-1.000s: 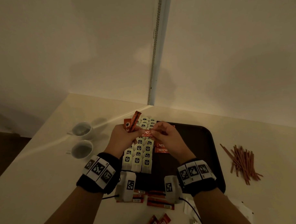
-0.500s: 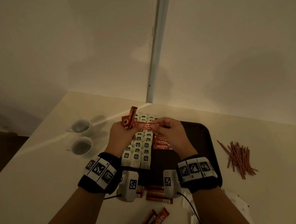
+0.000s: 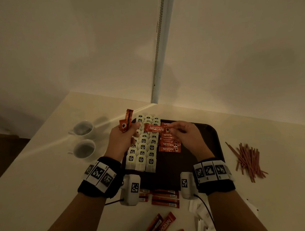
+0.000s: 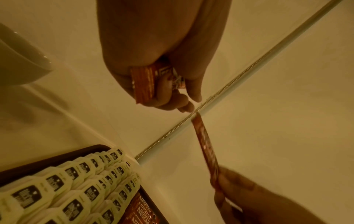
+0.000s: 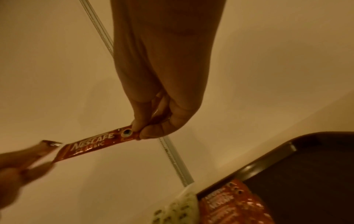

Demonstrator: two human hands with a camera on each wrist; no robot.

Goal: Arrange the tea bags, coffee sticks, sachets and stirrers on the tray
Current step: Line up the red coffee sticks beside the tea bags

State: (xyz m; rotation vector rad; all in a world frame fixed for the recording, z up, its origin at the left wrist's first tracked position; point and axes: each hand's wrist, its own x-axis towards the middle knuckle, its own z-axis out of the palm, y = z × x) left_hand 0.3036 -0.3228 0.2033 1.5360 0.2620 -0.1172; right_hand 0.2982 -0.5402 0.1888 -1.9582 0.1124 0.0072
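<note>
Red foil catches the dim light as our right hand pinches one coffee stick by its right end, thumb and fingertips closed on the foil, the stick's long axis running crosswise toward our left hand. That left grip is closed around a small bundle of further sticks, which stand upright out of the fist; the free end of the single stick lies just beside those left fingers, and we cannot tell whether it touches them. Directly below the right grip, on the dark tray, a column of laid coffee sticks lies in the same crosswise direction, beside the rows of tea bags under the left hand. We judge the right hand nearer that column, so the stick needs only lowering, axis unchanged. Stirrers wait on the surface, well off to the right.
</note>
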